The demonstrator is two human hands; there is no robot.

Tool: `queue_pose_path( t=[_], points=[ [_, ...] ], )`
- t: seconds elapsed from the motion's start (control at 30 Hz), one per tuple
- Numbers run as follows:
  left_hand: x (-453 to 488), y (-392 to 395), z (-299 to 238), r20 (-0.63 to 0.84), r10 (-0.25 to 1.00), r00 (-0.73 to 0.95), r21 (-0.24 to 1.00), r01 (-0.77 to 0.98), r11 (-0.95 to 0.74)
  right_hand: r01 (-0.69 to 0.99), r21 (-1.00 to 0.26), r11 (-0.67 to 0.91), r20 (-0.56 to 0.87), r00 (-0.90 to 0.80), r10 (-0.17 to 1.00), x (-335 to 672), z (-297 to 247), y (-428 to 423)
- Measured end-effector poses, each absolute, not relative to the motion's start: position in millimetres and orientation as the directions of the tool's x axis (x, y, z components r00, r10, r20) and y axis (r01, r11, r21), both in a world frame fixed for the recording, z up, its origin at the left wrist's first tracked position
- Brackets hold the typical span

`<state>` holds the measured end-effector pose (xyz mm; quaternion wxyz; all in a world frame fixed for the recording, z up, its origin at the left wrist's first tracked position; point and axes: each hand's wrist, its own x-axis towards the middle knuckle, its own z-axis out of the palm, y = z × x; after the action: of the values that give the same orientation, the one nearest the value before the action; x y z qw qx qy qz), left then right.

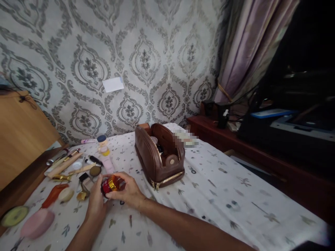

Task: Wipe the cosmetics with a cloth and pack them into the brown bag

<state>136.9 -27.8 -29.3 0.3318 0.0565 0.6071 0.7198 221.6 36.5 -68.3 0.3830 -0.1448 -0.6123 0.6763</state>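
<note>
Between both hands is a small red bottle (106, 187) with a shiny gold band, held just above the printed cloth. My left hand (96, 197) grips its left side, and my right hand (131, 191) has fingers and thumb closed round the gold end. Part of the bottle is hidden by the fingers. A brown cosmetic bag (148, 157) stands unzipped to the right of my hands, with a few items visible inside. Close to the left hand lie a square bottle with a black cap (85, 179), a round brown-topped item (95, 170) and a pink tube (107, 164).
Farther left are a pink oval case (37, 223), a green round item (15, 216), an orange-red item (54, 195) and several tubes and brushes. A navy-lidded jar (102, 140) stands near the patterned wall. A dark red wooden desk (251, 164) borders the right side.
</note>
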Motion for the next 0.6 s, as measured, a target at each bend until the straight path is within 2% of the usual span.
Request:
queue_pose_path(
  t=[0.13, 0.3, 0.37, 0.47, 0.6],
  points=[
    [136.8, -27.1, -28.9, -0.342, 0.536, -0.772, 0.898, -0.436, -0.055, -0.343, -0.937, 0.062, 0.285, -0.654, 0.7, 220.1, -71.2, 37.6],
    [137.6, -26.0, -26.3, -0.413, 0.539, -0.734, 0.863, -0.505, -0.025, -0.237, -0.878, 0.416, 0.475, -0.538, 0.696, 220.5, -72.9, 36.5],
    [138.4, -25.8, -24.8, -0.447, 0.522, -0.726, 0.847, -0.532, -0.015, -0.187, -0.844, 0.503, 0.517, -0.53, 0.672, 221.4, -73.6, 35.4],
    [137.8, -26.4, -24.9, -0.454, 0.518, -0.725, 0.84, -0.542, -0.022, -0.143, -0.825, 0.546, 0.524, -0.552, 0.648, 223.4, -74.1, 34.7],
    [132.1, -27.8, -27.8, -0.461, 0.542, -0.703, 0.842, -0.54, 0.015, -0.074, -0.84, 0.538, 0.455, -0.638, 0.621, 227.4, -67.8, 36.0]
  ],
)
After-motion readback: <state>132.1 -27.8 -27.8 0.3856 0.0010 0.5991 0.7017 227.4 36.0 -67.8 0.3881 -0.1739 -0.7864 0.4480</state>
